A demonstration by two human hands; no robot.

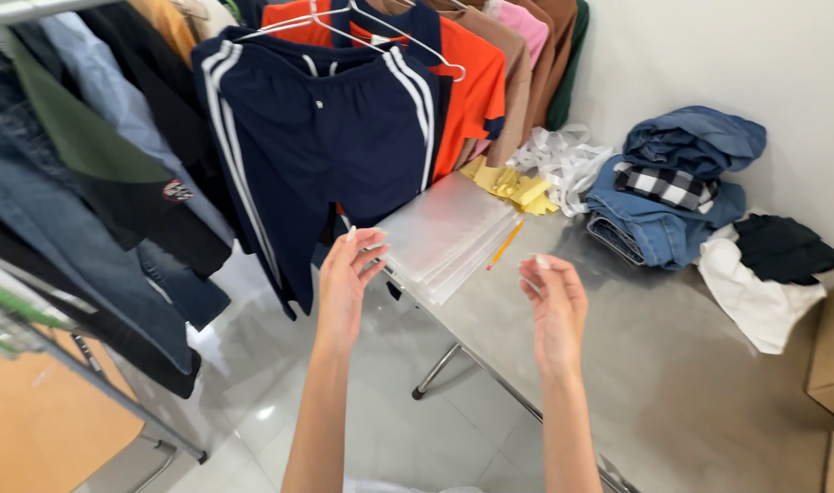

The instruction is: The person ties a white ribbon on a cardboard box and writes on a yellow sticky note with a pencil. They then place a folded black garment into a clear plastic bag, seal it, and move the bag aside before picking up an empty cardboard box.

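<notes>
While raised with fingers spread and holding nothing, left hand [349, 274] just beside stack of clear bags [446, 233] on metal table [636, 365], long side running up toward hanging navy shorts [326, 137], right hand [554, 306] near pencil [505, 244].
</notes>
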